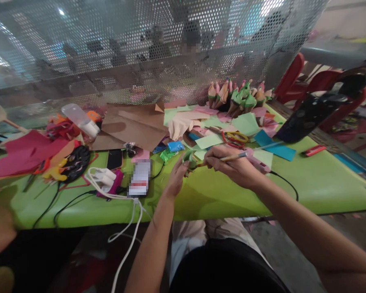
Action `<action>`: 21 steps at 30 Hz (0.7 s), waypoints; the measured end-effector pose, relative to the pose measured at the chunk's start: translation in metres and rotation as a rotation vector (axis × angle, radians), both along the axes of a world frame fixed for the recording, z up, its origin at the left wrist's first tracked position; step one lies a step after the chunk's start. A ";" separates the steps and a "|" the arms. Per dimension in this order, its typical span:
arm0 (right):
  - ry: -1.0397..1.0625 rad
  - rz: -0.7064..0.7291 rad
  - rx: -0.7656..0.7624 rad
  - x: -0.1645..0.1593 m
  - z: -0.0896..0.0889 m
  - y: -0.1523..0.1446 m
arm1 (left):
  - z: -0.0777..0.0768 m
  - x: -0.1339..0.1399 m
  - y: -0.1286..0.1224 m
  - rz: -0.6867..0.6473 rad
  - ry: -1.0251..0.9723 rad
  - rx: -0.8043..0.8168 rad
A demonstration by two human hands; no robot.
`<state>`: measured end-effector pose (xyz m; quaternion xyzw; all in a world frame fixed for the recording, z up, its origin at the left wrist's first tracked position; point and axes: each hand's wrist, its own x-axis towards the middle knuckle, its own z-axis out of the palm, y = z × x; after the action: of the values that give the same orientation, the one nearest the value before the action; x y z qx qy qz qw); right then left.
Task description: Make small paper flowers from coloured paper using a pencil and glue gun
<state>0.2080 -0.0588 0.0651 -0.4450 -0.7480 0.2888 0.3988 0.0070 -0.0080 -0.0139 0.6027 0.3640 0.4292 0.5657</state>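
My left hand (177, 176) is closed around a small rolled piece of green paper (189, 156), a little above the table's front part. In my right hand (221, 160) is a thin wooden stick (233, 157) with a silvery band and a pale far end, held like a pen. Its near tip reaches the lower side of the green paper; whether it touches is hard to tell. Just behind my right hand lies a pink glue gun (260, 165) with a black cord. Scissors with red and yellow handles (235, 138) lie beyond that hand.
Paper sheets (244, 124) and brown paper (131, 124) cover the back of the green table (293, 187). Paper cones (240, 97) stand at back right, near a dark bottle (311, 116). A phone (140, 179) with white cables lies left. Another person's arm (0, 219) is at far left.
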 end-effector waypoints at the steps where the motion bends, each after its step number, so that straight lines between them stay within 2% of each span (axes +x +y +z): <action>1: -0.011 0.002 0.001 0.000 0.001 0.000 | -0.002 0.000 0.001 0.003 -0.012 0.004; 6: -0.032 -0.002 0.013 0.000 0.001 0.000 | -0.004 -0.001 0.001 0.025 0.009 -0.002; 13: 0.235 -0.006 -0.008 0.005 -0.002 0.000 | 0.009 -0.002 -0.005 0.064 0.068 0.026; 16: 0.286 -0.032 0.006 0.013 -0.005 0.000 | 0.011 -0.001 -0.007 0.073 0.058 0.027; 18: 0.212 -0.082 0.045 0.017 -0.011 -0.001 | 0.012 -0.001 -0.007 0.086 0.059 0.013; 21: -0.078 -0.091 0.157 0.022 -0.028 -0.002 | 0.012 -0.001 -0.008 0.101 0.056 0.004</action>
<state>0.2302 -0.0612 0.0373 -0.4568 -0.7624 0.1934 0.4155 0.0058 -0.0157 -0.0016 0.5965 0.4087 0.4409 0.5318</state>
